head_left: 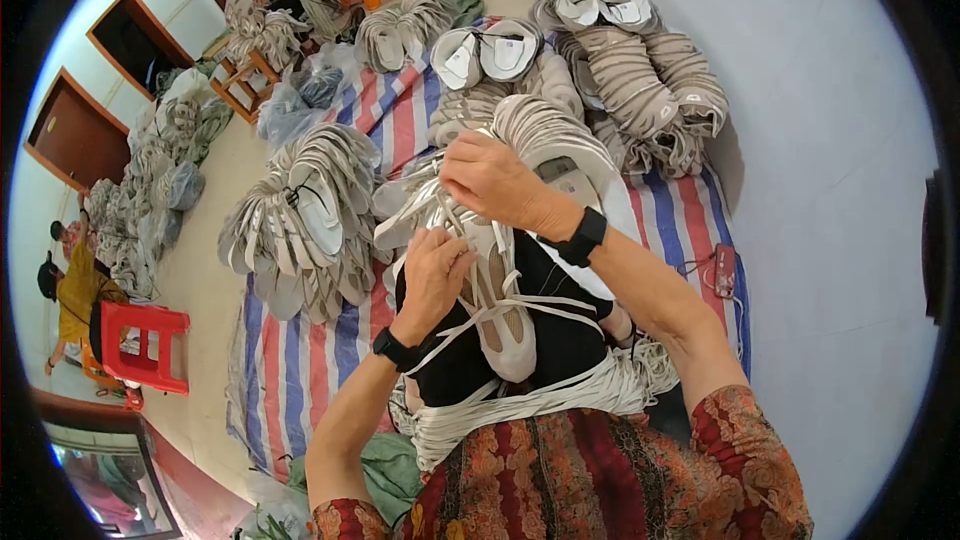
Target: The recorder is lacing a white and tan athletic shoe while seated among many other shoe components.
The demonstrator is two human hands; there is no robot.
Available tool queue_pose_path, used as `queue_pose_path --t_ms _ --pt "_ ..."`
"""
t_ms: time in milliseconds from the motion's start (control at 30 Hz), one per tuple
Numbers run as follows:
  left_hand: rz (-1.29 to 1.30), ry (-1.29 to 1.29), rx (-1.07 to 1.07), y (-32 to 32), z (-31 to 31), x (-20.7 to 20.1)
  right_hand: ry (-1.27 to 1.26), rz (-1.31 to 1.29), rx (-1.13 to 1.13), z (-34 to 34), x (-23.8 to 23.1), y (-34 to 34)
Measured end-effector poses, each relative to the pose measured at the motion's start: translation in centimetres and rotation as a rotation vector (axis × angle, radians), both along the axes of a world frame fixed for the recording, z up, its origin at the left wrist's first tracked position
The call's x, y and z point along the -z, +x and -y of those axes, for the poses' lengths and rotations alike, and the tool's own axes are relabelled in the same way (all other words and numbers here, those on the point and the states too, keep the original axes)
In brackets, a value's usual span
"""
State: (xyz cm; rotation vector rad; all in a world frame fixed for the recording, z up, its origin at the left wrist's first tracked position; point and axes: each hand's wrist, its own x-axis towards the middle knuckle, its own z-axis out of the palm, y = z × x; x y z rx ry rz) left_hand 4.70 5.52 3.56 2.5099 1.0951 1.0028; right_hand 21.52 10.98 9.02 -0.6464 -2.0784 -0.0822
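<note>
A beige shoe upper (508,345) lies across my black-clad lap, its toe towards me, with a pale shoelace (560,305) threaded through it and loose ends trailing to both sides. My left hand (432,275) is closed in a pinch on a lace at the upper's left edge. Higher up, my right hand (500,180) is also closed, its fingertips pinching lace near the upper's far end; exactly what lies between them is partly hidden. Both wrists wear black bands. A thick bundle of pale laces (540,395) lies across my waist.
Stacked uppers (310,205) stand to the left, with more piles (640,80) at the far right on a striped sheet (300,370). A red phone-like object (722,270) lies by the white wall. A red stool (145,345) stands left. Other people sit or bend farther off.
</note>
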Motion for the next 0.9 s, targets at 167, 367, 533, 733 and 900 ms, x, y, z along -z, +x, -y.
queue_pose_path --t_ms 167,367,533,733,900 --pt "0.243 -0.197 -0.131 0.7 -2.8 0.2 -0.227 -0.154 0.115 1.9 4.2 2.8" --pt "0.641 -0.661 -0.109 0.6 -1.9 1.7 -0.889 0.079 0.193 9.6 7.6 4.4" --pt "0.871 -0.791 -0.1 1.9 -2.3 2.1 -0.743 0.15 0.322 10.7 10.0 2.8" --pt "0.659 -0.563 -0.23 2.1 -2.1 2.5 -0.404 -0.058 0.399 5.3 7.3 3.9" --pt "0.83 -0.832 -0.185 1.8 -3.0 1.8 -0.483 -0.422 0.438 2.4 0.0 4.2"
